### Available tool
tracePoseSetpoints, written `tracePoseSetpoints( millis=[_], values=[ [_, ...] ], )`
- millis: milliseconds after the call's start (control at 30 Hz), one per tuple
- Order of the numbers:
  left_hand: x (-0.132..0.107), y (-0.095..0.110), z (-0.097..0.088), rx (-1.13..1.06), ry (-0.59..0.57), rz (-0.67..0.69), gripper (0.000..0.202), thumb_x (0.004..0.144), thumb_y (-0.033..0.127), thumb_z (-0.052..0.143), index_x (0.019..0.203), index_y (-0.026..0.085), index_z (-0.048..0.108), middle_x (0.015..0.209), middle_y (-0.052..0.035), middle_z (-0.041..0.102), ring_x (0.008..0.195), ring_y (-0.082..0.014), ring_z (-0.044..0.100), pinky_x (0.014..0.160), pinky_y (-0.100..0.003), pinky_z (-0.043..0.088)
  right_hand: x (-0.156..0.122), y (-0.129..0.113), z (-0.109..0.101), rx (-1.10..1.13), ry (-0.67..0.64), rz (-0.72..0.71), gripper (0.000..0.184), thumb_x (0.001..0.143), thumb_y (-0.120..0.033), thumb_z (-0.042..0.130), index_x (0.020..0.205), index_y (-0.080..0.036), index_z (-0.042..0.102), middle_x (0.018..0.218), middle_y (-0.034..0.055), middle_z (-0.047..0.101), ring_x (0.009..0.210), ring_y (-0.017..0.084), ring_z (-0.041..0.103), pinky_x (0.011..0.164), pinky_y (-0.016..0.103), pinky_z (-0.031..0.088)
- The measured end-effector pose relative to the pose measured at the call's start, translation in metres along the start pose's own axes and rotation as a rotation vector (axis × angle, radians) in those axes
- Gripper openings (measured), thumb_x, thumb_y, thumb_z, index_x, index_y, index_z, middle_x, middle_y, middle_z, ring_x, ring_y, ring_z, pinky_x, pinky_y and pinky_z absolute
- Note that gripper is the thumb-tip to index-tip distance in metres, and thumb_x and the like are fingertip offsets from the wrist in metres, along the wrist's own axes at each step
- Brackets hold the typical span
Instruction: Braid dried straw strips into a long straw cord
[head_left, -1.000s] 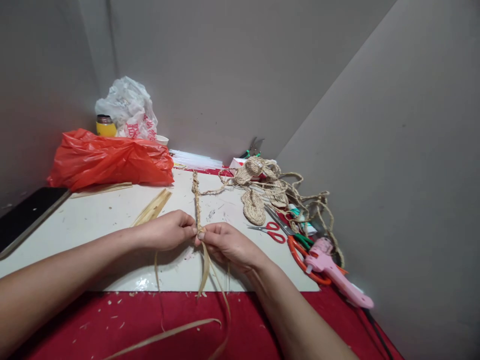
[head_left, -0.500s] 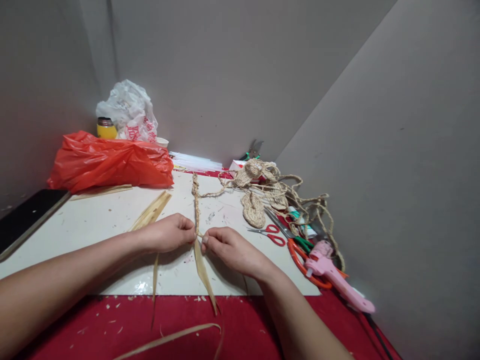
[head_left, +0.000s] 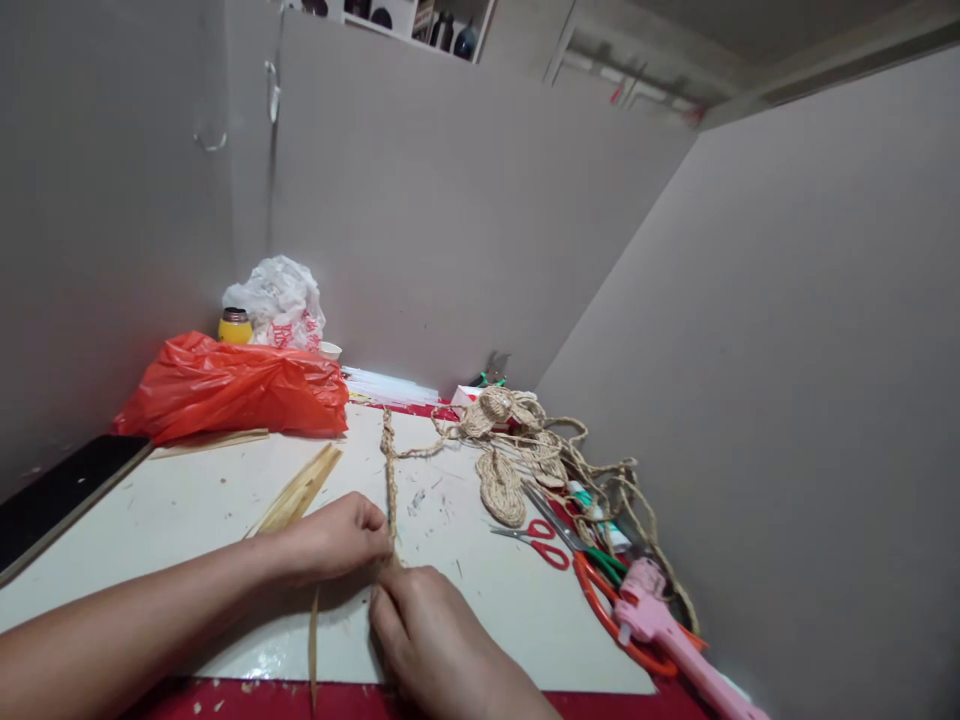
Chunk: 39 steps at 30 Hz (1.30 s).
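My left hand (head_left: 337,537) and my right hand (head_left: 427,630) meet at the near end of a thin plaited straw cord (head_left: 389,470) that runs away from me across the white board (head_left: 187,500). Both hands are closed, fingers pinched on the cord's end and its loose flat straw strips. One strip (head_left: 313,640) hangs down under my left hand over the board's front edge. My right hand covers the strands it grips. A bundle of flat straw strips (head_left: 296,492) lies just beyond my left hand.
A red plastic bag (head_left: 232,388), a white bag (head_left: 279,300) and a yellow jar (head_left: 235,327) sit at the back left. Woven straw pieces and cord (head_left: 517,450) lie at the right, with red scissors (head_left: 540,540), orange shears (head_left: 615,620) and a pink glue gun (head_left: 675,645). Grey walls close in on all sides.
The camera has tilted up, so the hands sit lower in view. My right hand has turned over and moved down toward me, covering the strips it was holding.
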<state>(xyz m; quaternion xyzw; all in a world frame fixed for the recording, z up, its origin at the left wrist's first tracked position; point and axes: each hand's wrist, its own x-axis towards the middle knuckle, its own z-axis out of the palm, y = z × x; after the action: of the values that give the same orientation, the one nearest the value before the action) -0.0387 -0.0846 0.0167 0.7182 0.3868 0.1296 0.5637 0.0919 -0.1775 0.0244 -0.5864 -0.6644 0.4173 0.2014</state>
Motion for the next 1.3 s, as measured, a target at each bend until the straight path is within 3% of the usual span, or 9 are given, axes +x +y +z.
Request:
tracePoseSetpoints(
  millis=[133,167,267,300,467,733,1000,1167,1300],
  values=[
    [-0.002,0.001,-0.004,-0.093,-0.055,-0.035,0.021,0.067,0.033,0.054,0.056,0.017,0.045,0.043,0.0083,0.03,0.04,-0.0052,0.022,0.043,-0.024,0.014,-0.009,-0.008,-0.026,0.089,-0.314,-0.009,0.023,0.079,-0.031,0.051,0.061,-0.017,0.056,0.054,0.0008,0.056,0.048,0.012,0.05,0.046,0.021,0.035],
    [-0.002,0.002,-0.006,-0.127,-0.079,-0.041,0.022,0.068,0.034,0.055,0.057,0.017,0.046,0.042,0.0085,0.031,0.038,-0.005,0.022,0.042,-0.024,0.013,-0.007,-0.006,-0.034,0.169,-0.269,-0.006,0.029,0.081,-0.036,0.049,0.06,-0.017,0.054,0.052,0.0002,0.053,0.046,0.011,0.049,0.045,0.021,0.035],
    [-0.002,0.003,-0.009,-0.211,-0.149,-0.036,0.026,0.07,0.038,0.057,0.06,0.018,0.046,0.042,0.0087,0.032,0.036,-0.0048,0.023,0.041,-0.024,0.014,0.011,0.008,-0.045,0.25,0.265,-0.059,0.036,0.083,-0.045,0.049,0.063,-0.016,0.053,0.054,0.0001,0.052,0.049,0.01,0.048,0.048,0.02,0.037],
    [-0.002,0.003,-0.009,-0.229,-0.166,-0.032,0.027,0.071,0.039,0.057,0.061,0.018,0.046,0.042,0.0087,0.033,0.035,-0.0047,0.023,0.041,-0.024,0.014,0.017,0.013,-0.045,0.263,0.334,-0.066,0.035,0.082,-0.046,0.051,0.067,-0.015,0.055,0.059,0.0014,0.056,0.053,0.011,0.05,0.05,0.02,0.038],
    [-0.002,0.003,-0.009,-0.225,-0.197,0.011,0.031,0.073,0.045,0.058,0.065,0.016,0.05,0.045,0.0088,0.031,0.037,-0.0042,0.02,0.041,-0.025,0.012,0.034,0.026,-0.026,0.492,-0.067,0.038,0.046,0.083,-0.059,0.042,0.071,-0.016,0.052,0.049,-0.0032,0.05,0.035,0.007,0.039,0.037,0.019,0.028],
    [-0.002,0.002,-0.013,0.041,-0.2,0.104,0.03,0.078,0.042,0.051,0.069,0.014,0.056,0.057,0.0041,0.045,0.05,-0.0064,0.029,0.048,-0.021,0.022,0.036,0.033,-0.033,0.497,-0.195,0.072,0.045,0.083,-0.053,0.048,0.06,-0.015,0.054,0.038,-0.0088,0.035,0.031,0.003,0.021,0.032,0.019,0.013],
    [-0.007,0.006,-0.02,0.473,-0.098,0.211,0.019,0.077,0.029,0.045,0.071,0.016,0.058,0.063,0.0013,0.052,0.057,-0.0108,0.041,0.055,-0.022,0.03,0.037,0.024,-0.018,0.682,-0.055,0.199,0.026,0.075,-0.033,0.053,0.054,-0.017,0.05,0.03,-0.0109,0.031,0.026,0.003,0.014,0.03,0.019,0.009],
    [-0.019,0.019,-0.016,0.748,0.018,0.13,0.027,0.078,0.032,0.041,0.07,0.017,0.063,0.07,-0.0087,0.063,0.06,-0.0175,0.051,0.054,-0.026,0.03,0.037,0.023,-0.011,0.622,0.038,0.176,0.022,0.071,-0.024,0.047,0.053,-0.015,0.055,0.029,-0.0095,0.033,0.027,0.003,0.015,0.03,0.02,0.006],
    [-0.031,0.028,-0.002,0.818,0.027,0.036,0.03,0.079,0.032,0.04,0.072,0.016,0.064,0.072,-0.0144,0.064,0.061,-0.0236,0.056,0.053,-0.03,0.032,0.034,0.02,-0.01,0.742,0.019,0.179,0.028,0.068,-0.026,0.049,0.043,-0.019,0.039,0.031,-0.0096,0.031,0.028,0.003,0.016,0.031,0.02,0.007]
  ],
)
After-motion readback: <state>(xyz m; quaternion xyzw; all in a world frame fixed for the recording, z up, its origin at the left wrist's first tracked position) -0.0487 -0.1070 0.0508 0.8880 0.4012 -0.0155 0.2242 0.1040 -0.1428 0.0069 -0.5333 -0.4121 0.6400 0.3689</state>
